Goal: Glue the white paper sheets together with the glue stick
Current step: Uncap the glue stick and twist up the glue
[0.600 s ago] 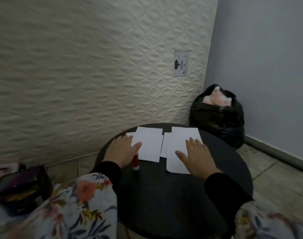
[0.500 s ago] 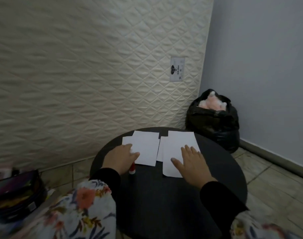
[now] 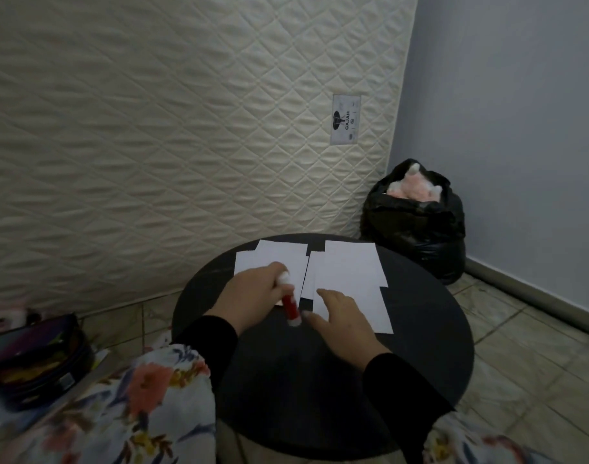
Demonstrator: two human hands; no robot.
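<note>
Two groups of white paper sheets lie on the round black table: a left stack and a right stack. My left hand grips a red glue stick with a white cap, tilted, its lower end over the table just in front of the left stack. My right hand lies flat with fingers apart on the near left corner of the right stack, its thumb close to the glue stick's lower end.
An upright quilted mattress stands behind the table. A black bag with pink plush inside sits in the corner. An open dark pouch lies on the floor at left. Floral cloth covers my lap.
My left hand has closed around the glue stick and lifted it from under the palm, tilting it. My right hand has slid toward the near left corner of the right sheets.
</note>
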